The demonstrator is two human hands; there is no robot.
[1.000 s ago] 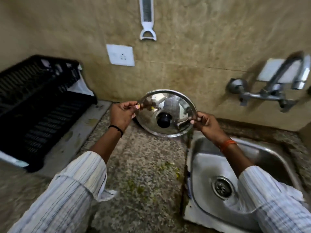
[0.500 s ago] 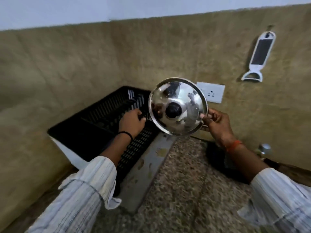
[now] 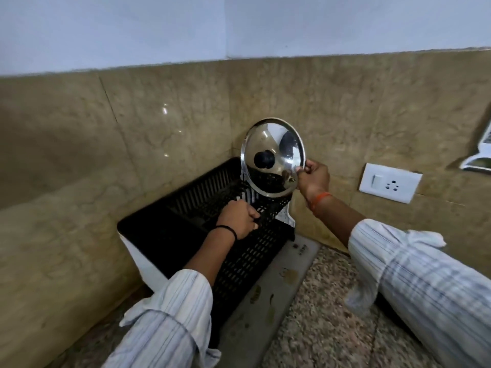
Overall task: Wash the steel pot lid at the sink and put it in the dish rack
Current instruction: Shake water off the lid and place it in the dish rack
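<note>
Your right hand (image 3: 313, 179) pinches the right rim of the round polished steel pot lid (image 3: 273, 158), thumb and fingers closed on its edge. You hold the lid upright, nearly vertical, its domed outer face toward you, with the black round knob (image 3: 263, 159) left of its centre. The lid hangs in the air above the far right corner of the black slotted plastic dish rack (image 3: 239, 261); its lower edge overlaps the rack's back rim in this view, and contact cannot be confirmed. Your left hand (image 3: 237, 217) is curled closed over the rack's near right wall, fingers wrapped on the top edge, well apart from the lid. The rack sits in the corner where two tan marble-patterned wall panels (image 3: 164, 120) meet, on a pale grey drain tray (image 3: 281, 282) resting on the speckled granite counter (image 3: 318, 314). A white base or liner (image 3: 140, 261) shows under the rack's left front. Both of your forearms wear white striped sleeves (image 3: 425, 282) rolled back; a thin black band (image 3: 228, 231) is on the left wrist, an orange thread (image 3: 320, 199) on the right. A white switch-and-socket plate (image 3: 389, 181) is mounted on the wall to the right of the lid.
</note>
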